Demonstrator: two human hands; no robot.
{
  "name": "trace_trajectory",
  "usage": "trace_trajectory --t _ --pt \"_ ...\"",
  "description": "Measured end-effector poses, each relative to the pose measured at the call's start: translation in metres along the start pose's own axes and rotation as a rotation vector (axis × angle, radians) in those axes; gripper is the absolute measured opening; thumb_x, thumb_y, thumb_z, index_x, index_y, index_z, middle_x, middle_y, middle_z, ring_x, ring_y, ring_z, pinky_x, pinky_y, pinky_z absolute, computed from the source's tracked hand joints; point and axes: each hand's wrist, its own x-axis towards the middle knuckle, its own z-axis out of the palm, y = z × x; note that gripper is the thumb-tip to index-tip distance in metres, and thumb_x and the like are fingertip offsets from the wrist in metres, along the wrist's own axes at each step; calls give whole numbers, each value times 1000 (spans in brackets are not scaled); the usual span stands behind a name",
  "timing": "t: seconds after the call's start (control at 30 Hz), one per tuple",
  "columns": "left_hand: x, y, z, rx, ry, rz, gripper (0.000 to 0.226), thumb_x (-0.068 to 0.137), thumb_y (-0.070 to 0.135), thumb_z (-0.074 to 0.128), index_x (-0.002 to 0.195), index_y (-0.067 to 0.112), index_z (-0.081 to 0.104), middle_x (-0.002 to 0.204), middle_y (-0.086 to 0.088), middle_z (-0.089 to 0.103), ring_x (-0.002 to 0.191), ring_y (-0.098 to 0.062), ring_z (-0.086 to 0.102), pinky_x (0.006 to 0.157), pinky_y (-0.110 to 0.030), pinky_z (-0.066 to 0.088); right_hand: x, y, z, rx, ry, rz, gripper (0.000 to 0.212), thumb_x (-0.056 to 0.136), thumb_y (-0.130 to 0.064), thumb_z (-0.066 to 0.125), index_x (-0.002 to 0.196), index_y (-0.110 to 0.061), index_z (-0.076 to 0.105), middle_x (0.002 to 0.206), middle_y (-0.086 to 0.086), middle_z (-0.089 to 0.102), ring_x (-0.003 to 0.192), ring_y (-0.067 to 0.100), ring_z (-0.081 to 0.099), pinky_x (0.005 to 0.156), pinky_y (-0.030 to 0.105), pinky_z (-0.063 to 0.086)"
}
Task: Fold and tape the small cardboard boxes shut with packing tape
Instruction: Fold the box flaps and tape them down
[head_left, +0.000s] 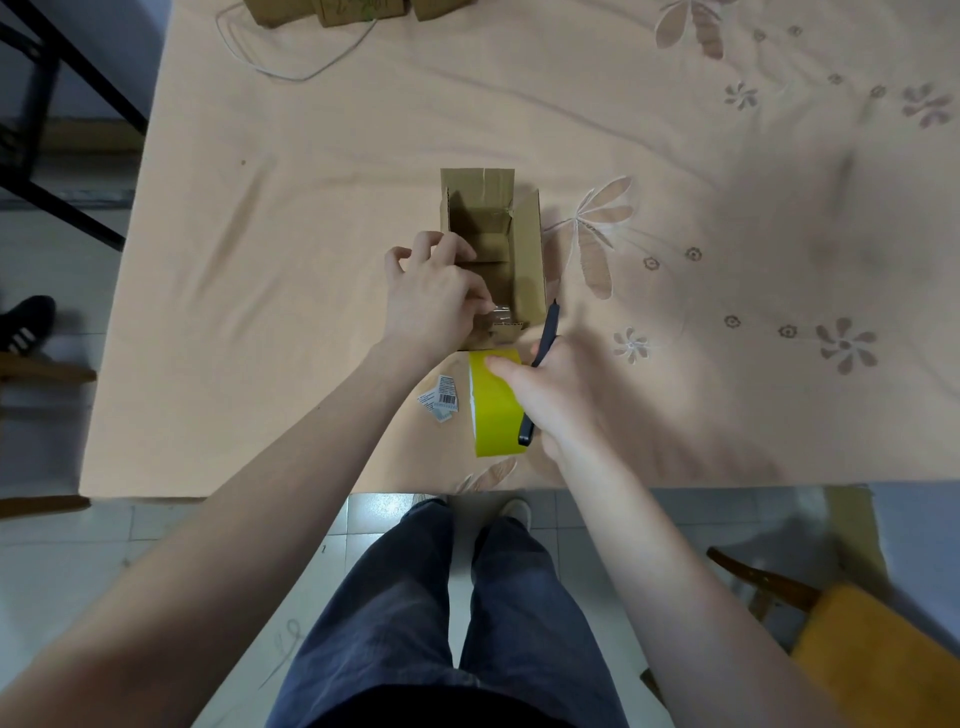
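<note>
A small cardboard box (524, 244) stands open in the middle of the table, its flaps up. My left hand (434, 291) holds the box's left side, fingers curled over the wall and pinching a bit of clear tape at the near edge. A yellow-green roll of packing tape (493, 410) stands on edge just in front of the box. My right hand (558, 395) grips the roll together with a dark utility knife (546, 332), whose tip points up beside the box's near right corner.
A peach tablecloth (311, 260) with flower prints covers the table. Torn barcode labels (441, 397) lie left of the tape roll. More cardboard boxes (332, 8) and a white cord (291, 73) sit at the far edge. A wooden chair with an orange seat (872, 654) stands at lower right.
</note>
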Motion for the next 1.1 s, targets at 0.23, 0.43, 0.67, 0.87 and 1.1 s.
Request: trace_trajectory --t 0.23,0.43,0.67,0.87,1.1 --pt "-1 -5 5 8 -39 61 27 83 37 66 110 39 68 138 4 43 137 -19 24 111 -56 9 0 3 -2 28 -12 12 41 79 -27 74 98 -20 39 85 -6 46 84 17 49 76 30 43" --pt "-5 -16 -19 -280 -15 132 57 74 -7 41 108 30 68 125 12 56 126 -16 38 101 -38 21 -2 7 0 44 -11 8 38 77 -25 76 99 -12 47 87 0 53 90 22 57 76 31 47" --pt "-39 -29 -30 -213 -91 362 70 59 -6 46 114 32 65 125 10 51 112 -15 37 85 -29 20 -1 9 1 75 -11 9 38 78 -25 76 96 -16 43 89 -1 50 88 20 54 82 34 47" --pt "-47 -37 -17 -62 -72 352 72 61 -2 55 122 35 62 133 -3 46 117 -29 35 87 -36 25 3 6 0 64 -12 -13 39 79 -25 75 95 -14 42 83 -3 47 80 16 51 64 26 42" --pt "-47 -42 0 92 -39 374 73 70 30 74 136 40 46 151 -7 31 139 -31 24 101 -50 25 4 7 -1 72 -15 -21 36 78 -23 76 97 -7 49 84 2 52 83 22 57 69 28 45"
